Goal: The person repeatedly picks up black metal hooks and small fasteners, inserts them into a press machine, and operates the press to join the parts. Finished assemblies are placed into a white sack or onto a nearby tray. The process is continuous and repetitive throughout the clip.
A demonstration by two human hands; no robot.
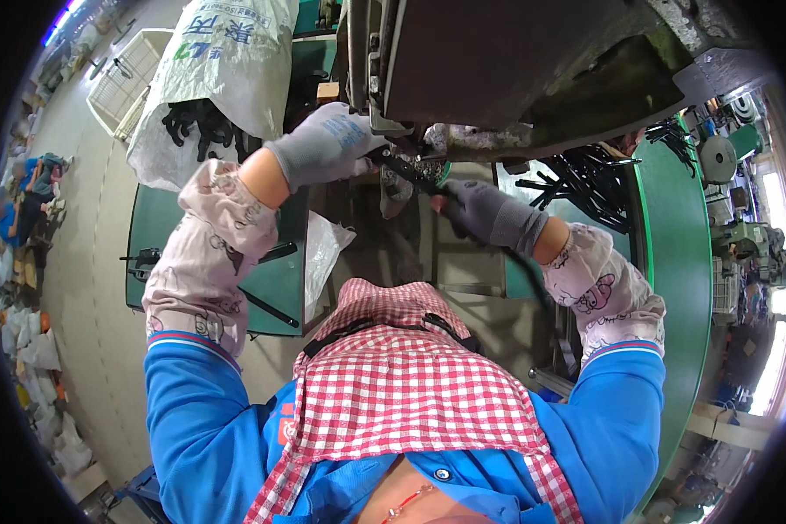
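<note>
My right hand (491,212), in a grey glove, is closed round a long black rod (417,175). The rod slants up and left to the underside of a dark metal machine (498,65), and its other end trails down past my right forearm, blurred. My left hand (327,144), in a pale grey glove with blue print, is raised to the machine's lower left edge. Its fingers are bent together close to the rod's upper end; what they hold is hidden.
A white woven sack (223,79) of black parts (205,127) stands at the left. Black rods (585,188) are heaped on the right. Two rods (271,306) and a plastic sheet (326,253) lie by the left green table (279,288). A green-topped bench (686,288) runs along the right.
</note>
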